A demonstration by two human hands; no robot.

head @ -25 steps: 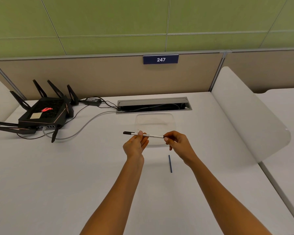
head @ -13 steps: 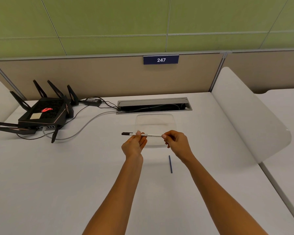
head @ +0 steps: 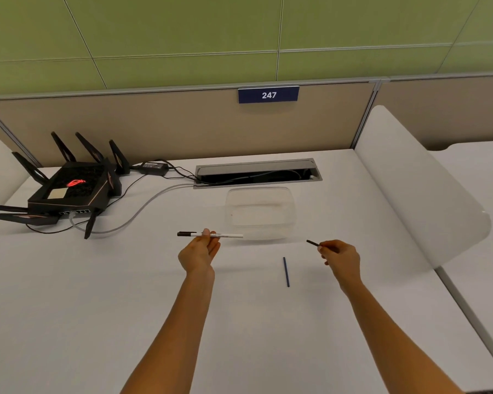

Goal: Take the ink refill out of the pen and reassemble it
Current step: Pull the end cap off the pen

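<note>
My left hand (head: 200, 253) pinches a white pen barrel (head: 228, 236) with a black cap at its left end, held level above the white desk (head: 97, 294). My right hand (head: 340, 258) is well to the right of it, fingers closed on a small dark piece (head: 313, 243) that sticks out up and to the left; most of it is hidden in the fingers. A thin blue ink refill (head: 286, 272) lies on the desk between the two hands, pointing toward me.
A clear plastic tray (head: 259, 213) sits just behind the hands. A black router (head: 69, 191) with antennas and cables stands at the back left. A cable slot (head: 258, 172) opens at the desk's back; a white divider panel (head: 416, 191) rises on the right.
My right hand has pulled away to the right from the barrel's end, taking the small dark piece with it. My left hand holds the barrel in nearly the same spot.
</note>
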